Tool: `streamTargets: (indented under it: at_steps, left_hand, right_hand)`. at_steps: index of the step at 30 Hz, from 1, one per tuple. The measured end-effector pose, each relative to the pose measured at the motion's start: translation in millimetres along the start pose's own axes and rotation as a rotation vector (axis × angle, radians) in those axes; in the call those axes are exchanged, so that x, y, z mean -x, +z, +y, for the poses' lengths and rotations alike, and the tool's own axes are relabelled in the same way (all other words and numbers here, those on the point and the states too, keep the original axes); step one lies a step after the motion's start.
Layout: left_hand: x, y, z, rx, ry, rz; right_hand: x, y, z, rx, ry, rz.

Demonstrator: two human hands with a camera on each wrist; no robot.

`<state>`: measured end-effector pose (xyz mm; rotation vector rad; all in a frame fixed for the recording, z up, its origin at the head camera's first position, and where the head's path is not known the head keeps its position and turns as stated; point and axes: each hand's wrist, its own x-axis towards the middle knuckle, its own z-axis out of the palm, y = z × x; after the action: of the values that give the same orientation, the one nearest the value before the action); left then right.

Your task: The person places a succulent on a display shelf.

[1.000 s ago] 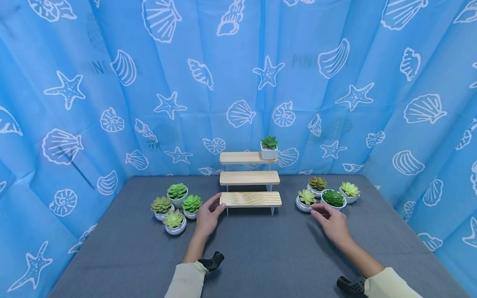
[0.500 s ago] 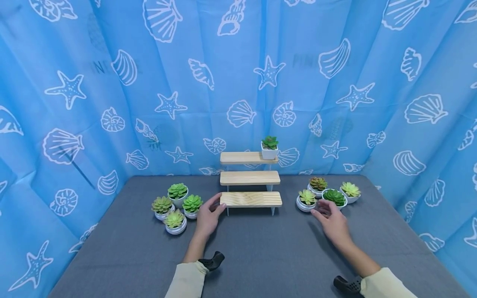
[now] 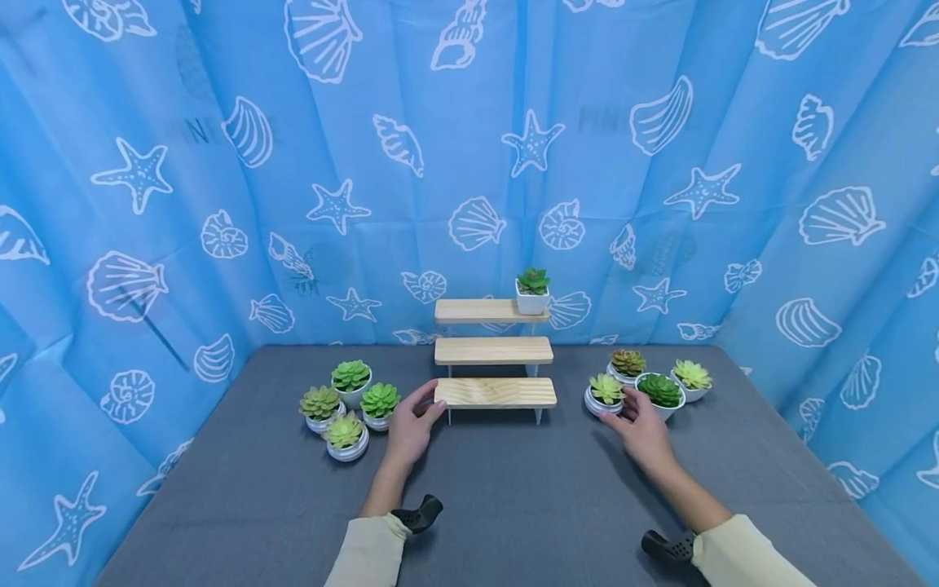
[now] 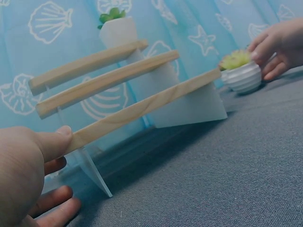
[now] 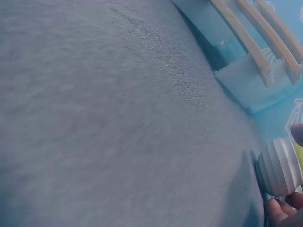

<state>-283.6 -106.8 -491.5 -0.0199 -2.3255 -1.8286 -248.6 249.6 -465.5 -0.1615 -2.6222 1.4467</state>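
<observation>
A three-tier plant stand (image 3: 495,393) with pale wooden boards stands at the middle back of the table. My left hand (image 3: 407,428) pinches the left end of its lowest board, thumb on the near edge. One small green succulent in a square white pot (image 3: 531,303) sits on the top board's right end. My right hand (image 3: 645,432) is beside a light-green succulent in a ribbed white pot (image 3: 603,401) on the table. Its fingers (image 5: 277,210) lie loosely around the near side of that pot, which stays upright. Whether they press on it is hard to tell.
Right of the stand, a dark-green succulent (image 3: 659,393), a reddish one (image 3: 627,364) and a yellow-green one (image 3: 692,377) stand close together in white pots. Several potted succulents (image 3: 350,377) cluster at the left. A blue shell-print curtain (image 3: 469,163) hangs behind the grey tabletop (image 3: 506,505).
My right hand has shifted left, from in front of the dark-green succulent to the ribbed pot of the light-green one. The left hand keeps its hold on the stand.
</observation>
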Motion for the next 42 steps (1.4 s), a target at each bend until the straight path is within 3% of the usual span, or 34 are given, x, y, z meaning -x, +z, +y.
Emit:
streamTargets:
  at_steps: [13, 25, 33, 42]
  left_hand:
    - [-1.1, 2.3, -0.2, -0.003, 0.001, 0.000]
    - [0.4, 0.8, -2.4, -0.013, -0.004, 0.002]
    - [0.3, -0.4, -0.9, -0.010, 0.004, -0.003]
    - [1.1, -0.9, 2.2, -0.015, 0.005, -0.006]
  right_hand:
    - [-22.9, 12.8, 1.6, 0.047, 0.048, 0.053]
    - [-28.8, 22.7, 0.2, 0.070, 0.082, 0.099]
    - [-31.2, 27.1, -3.8, 0.110, 0.063, 0.119]
    - [-38.5, 29.6, -11.5, 0.057, 0.039, 0.180]
